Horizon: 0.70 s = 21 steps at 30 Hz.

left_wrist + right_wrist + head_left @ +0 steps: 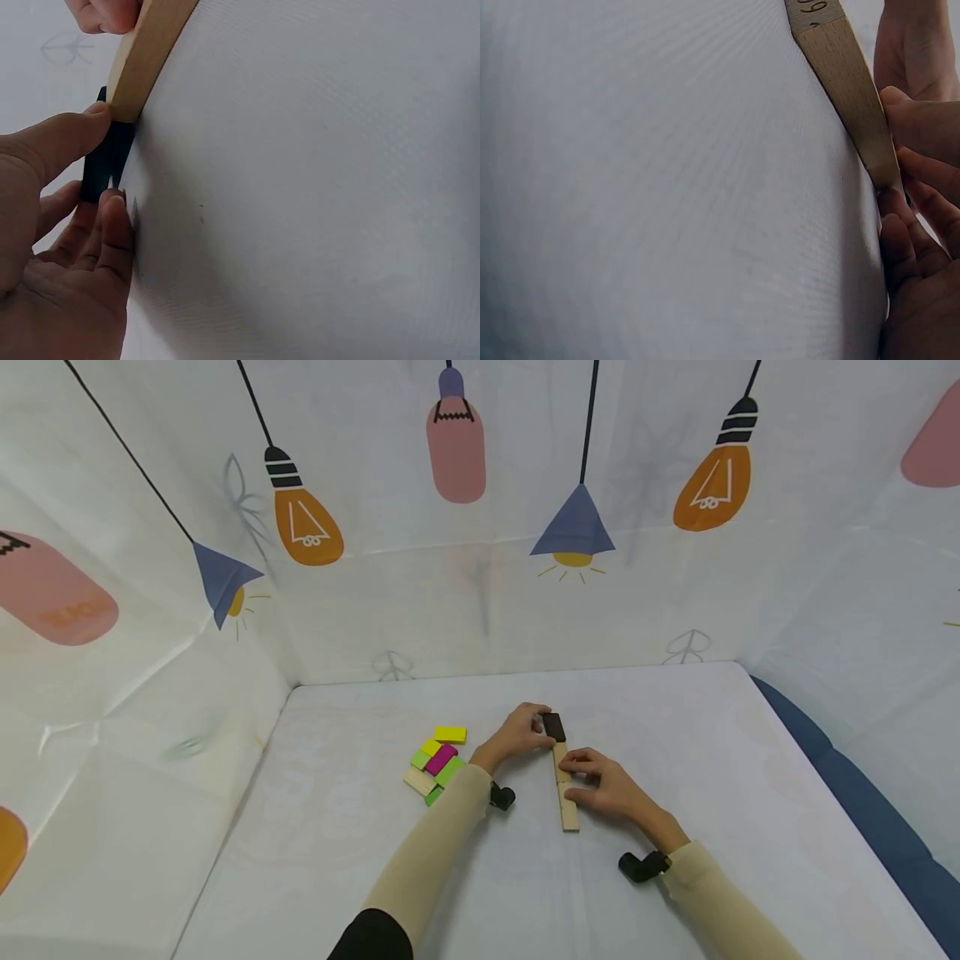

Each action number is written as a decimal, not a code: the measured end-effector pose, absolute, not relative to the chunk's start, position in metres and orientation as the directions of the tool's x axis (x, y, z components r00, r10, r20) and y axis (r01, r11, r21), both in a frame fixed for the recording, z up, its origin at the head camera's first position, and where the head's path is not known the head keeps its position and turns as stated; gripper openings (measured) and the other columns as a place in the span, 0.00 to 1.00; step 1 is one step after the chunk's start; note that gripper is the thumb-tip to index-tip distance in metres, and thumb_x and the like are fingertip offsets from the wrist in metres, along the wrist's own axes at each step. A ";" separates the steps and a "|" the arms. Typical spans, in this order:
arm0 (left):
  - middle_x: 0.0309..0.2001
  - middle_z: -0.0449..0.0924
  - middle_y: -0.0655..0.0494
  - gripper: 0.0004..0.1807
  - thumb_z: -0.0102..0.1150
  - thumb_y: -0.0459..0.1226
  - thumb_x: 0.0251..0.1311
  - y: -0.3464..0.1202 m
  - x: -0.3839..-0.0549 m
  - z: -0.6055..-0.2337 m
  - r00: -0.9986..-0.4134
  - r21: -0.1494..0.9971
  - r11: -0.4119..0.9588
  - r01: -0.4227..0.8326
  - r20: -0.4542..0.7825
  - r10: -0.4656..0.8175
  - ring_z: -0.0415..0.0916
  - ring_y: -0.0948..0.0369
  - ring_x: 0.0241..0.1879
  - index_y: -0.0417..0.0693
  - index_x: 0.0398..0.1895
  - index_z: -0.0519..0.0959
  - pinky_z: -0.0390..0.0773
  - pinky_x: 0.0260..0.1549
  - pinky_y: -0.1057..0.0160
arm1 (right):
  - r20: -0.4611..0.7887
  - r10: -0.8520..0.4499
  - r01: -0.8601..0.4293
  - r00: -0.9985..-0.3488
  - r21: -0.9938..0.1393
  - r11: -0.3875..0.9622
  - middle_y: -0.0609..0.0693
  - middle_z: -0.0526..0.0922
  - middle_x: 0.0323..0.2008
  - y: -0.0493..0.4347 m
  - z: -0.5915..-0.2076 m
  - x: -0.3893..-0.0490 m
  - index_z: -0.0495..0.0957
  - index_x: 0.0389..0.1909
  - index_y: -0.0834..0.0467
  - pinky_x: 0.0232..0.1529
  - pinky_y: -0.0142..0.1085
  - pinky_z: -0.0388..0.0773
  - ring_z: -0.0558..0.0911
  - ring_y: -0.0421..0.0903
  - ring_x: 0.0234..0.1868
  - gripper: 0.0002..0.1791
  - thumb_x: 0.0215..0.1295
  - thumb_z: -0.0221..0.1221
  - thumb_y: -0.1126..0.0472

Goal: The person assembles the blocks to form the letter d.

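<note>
A black block (553, 727) and two plain wooden blocks (568, 812) lie end to end in a row on the white table. At the far end, my left hand (517, 732) grips the black block; in the left wrist view its thumb (71, 139) lies where black block and wood meet. My right hand (606, 785) holds the wooden part of the row from the right, fingertips along its sides. Up close in the right wrist view, a wooden block (847, 90) carries dark engraved marks on its end face.
Left of the row is a loose cluster of coloured blocks: yellow (450, 735), magenta (441, 759), green (450, 772) and plain wood (419, 781). A white curtain (480, 593) with printed lamps rises behind the table. Something dark blue (862, 785) lies beyond its right edge.
</note>
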<state>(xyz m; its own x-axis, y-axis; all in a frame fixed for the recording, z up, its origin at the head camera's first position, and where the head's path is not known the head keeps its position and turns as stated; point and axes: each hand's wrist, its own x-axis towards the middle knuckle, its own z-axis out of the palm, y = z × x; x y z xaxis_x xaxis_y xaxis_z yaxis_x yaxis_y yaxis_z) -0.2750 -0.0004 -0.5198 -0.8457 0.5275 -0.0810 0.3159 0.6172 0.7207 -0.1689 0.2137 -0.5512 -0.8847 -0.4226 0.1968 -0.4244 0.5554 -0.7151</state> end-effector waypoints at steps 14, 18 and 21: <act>0.62 0.75 0.44 0.29 0.64 0.40 0.69 0.003 -0.276 -0.518 -0.840 0.669 0.670 0.322 -0.124 0.528 0.76 0.59 0.48 0.45 0.72 0.72 0.77 0.47 0.63 | 0.231 -0.433 -0.457 -0.871 -0.702 0.546 0.55 0.82 0.57 0.213 -0.550 -0.169 0.85 0.56 0.62 0.54 0.45 0.81 0.81 0.59 0.58 0.23 0.60 0.73 0.58; 0.65 0.74 0.43 0.29 0.63 0.39 0.69 0.004 -0.275 -0.518 -0.841 0.665 0.672 0.325 -0.122 0.527 0.76 0.58 0.49 0.45 0.73 0.72 0.77 0.47 0.64 | 0.237 -0.434 -0.463 -0.869 -0.701 0.543 0.55 0.82 0.57 0.213 -0.550 -0.168 0.85 0.56 0.62 0.55 0.48 0.81 0.81 0.60 0.59 0.23 0.60 0.73 0.58; 0.67 0.74 0.43 0.30 0.64 0.38 0.69 0.005 -0.275 -0.518 -0.839 0.666 0.669 0.331 -0.117 0.531 0.76 0.57 0.50 0.45 0.73 0.72 0.77 0.47 0.63 | 0.241 -0.436 -0.466 -0.867 -0.700 0.542 0.55 0.82 0.57 0.213 -0.550 -0.168 0.85 0.55 0.62 0.55 0.47 0.81 0.81 0.60 0.59 0.23 0.60 0.73 0.58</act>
